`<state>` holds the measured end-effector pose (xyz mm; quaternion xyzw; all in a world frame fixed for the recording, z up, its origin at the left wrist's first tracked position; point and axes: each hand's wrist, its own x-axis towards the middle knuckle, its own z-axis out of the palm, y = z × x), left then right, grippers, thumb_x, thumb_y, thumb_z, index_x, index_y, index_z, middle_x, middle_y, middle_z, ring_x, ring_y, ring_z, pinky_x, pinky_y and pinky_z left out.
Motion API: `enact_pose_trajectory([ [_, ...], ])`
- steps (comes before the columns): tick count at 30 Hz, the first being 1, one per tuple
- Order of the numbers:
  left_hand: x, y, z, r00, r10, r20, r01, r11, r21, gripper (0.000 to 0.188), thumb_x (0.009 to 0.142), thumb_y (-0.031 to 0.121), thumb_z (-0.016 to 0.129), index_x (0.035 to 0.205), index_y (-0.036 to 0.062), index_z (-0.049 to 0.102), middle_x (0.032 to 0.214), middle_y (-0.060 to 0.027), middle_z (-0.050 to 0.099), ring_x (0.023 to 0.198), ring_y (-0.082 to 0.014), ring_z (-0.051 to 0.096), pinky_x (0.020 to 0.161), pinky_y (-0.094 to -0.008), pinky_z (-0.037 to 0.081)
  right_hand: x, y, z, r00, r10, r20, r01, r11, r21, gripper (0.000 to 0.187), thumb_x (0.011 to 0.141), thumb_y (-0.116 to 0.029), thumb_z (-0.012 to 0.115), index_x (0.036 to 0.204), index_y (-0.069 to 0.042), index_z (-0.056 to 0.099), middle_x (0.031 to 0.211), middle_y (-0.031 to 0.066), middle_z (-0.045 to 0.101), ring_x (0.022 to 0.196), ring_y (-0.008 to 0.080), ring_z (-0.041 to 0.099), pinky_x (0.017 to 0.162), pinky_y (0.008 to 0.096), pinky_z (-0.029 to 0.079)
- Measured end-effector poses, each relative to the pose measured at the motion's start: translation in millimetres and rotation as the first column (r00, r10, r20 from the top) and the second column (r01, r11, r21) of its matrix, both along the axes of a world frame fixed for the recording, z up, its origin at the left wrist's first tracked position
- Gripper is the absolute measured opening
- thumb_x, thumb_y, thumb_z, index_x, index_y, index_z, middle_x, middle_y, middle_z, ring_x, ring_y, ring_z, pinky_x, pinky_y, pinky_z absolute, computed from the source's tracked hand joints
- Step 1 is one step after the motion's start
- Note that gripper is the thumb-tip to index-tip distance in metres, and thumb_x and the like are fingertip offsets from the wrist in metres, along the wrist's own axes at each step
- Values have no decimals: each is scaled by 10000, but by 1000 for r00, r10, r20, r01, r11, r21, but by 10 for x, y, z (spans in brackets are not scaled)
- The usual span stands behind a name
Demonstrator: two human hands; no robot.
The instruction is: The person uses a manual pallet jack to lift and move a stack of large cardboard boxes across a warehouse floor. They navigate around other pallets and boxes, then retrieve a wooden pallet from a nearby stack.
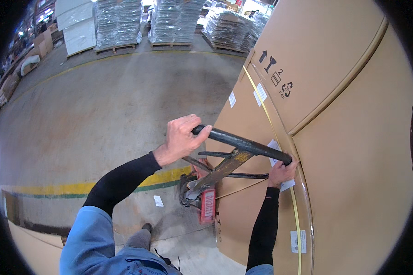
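My left hand is closed round the left end of the black handle bar of a pallet jack. At the bar's other end my right hand is wrapped on the grip, close against a tall brown cardboard box. The bar slants, its right end nearer to me. Below it the worn steel shaft runs down to the jack's red base, at the foot of the cardboard. A yellow strap and several white labels are on the cardboard. The jack's forks are hidden.
A yellow floor line with a green edge runs left of the jack. A paper scrap lies on the concrete near my shoe. Wrapped pallet stacks stand at the back. More cardboard is at lower left.
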<state>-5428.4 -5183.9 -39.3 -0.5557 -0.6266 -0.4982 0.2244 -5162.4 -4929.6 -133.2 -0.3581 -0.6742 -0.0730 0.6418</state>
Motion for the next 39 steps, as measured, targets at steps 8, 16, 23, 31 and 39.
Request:
enact_pose_trajectory([
  [8,-169,16,106,994,-62,85,55,996,77,288,841,222,690,690,11,565,642,-170,527,577,-340,554,523,-411,420,37,-308,96,999,27,-39,-32,990,-138,341,696,-33,672,1033,-82,662,977,162,664,898,354,643,783,432,512],
  [16,-306,254,22,990,-128,57,128,992,4,326,976,245,539,829,-37,613,696,-226,580,589,-352,530,581,-446,423,200,-459,96,961,-263,90,275,947,-166,273,744,-223,618,957,-60,568,798,145,579,740,344,589,644,481,467],
  [23,-847,807,-124,984,-73,-161,65,996,-54,459,1004,318,468,1105,-97,637,1039,-312,637,923,-468,610,803,-481,468,256,-643,95,928,-360,-94,372,906,202,390,715,-187,669,1057,-34,564,1043,211,636,910,350,637,765,458,514],
  [31,-1062,1170,-262,977,-51,-207,48,999,-17,515,1011,360,437,1123,-103,634,1030,-325,643,929,-475,617,801,-484,491,327,-1010,208,935,-353,33,352,936,22,333,751,-201,663,1008,-21,550,1029,192,612,931,326,635,830,428,514],
  [39,-1258,1706,-336,938,-229,-261,244,969,27,530,1012,358,434,1117,-124,626,1061,-331,632,963,-481,607,833,-484,482,282,-1166,200,828,-560,-8,554,817,160,212,769,-163,624,913,-42,526,905,136,570,850,284,612,773,414,492],
])
